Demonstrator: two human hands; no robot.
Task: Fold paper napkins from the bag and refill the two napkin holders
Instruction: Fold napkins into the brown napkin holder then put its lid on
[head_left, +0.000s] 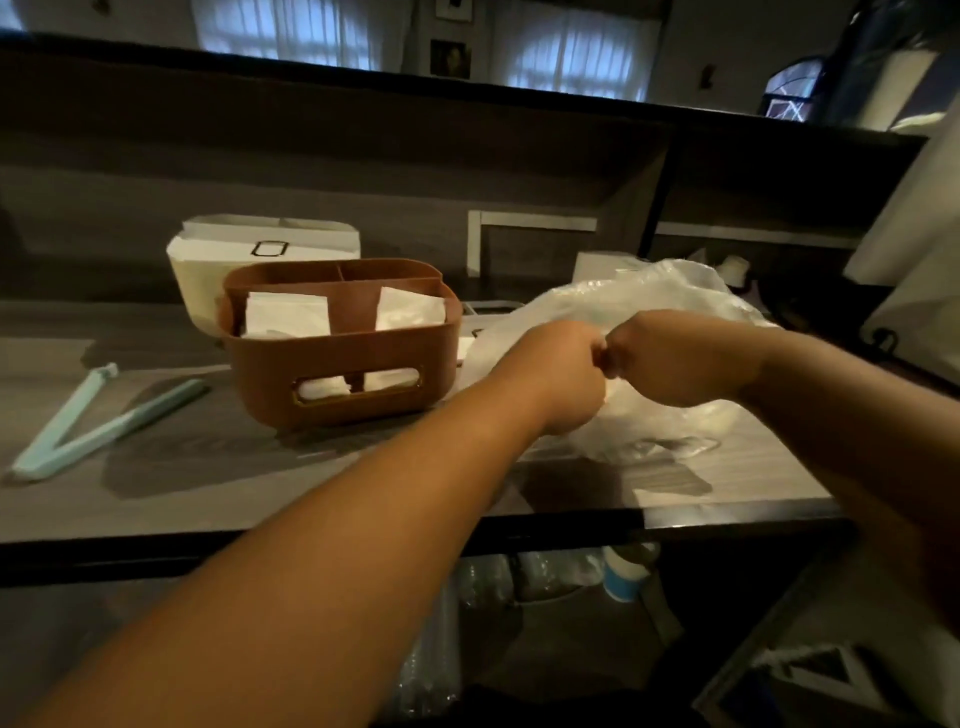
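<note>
A clear plastic bag (639, 301) of white napkins lies on the counter at the right. My left hand (561, 369) and my right hand (660, 364) meet knuckle to knuckle over it, both closed, pinching a bit of the bag's plastic between them. To the left stands a brown napkin holder (332, 374) with dividers. Folded white napkins (285, 314) stand in its front compartments. Behind it sits a white holder (208, 270) with a small black mark on top.
A pale green bag clip (98, 410) lies open in a V on the grey counter (260, 483) at the left. A white box (602, 267) and small items sit behind the bag. Below the counter edge are plastic packs and a blue-banded cup (626, 577).
</note>
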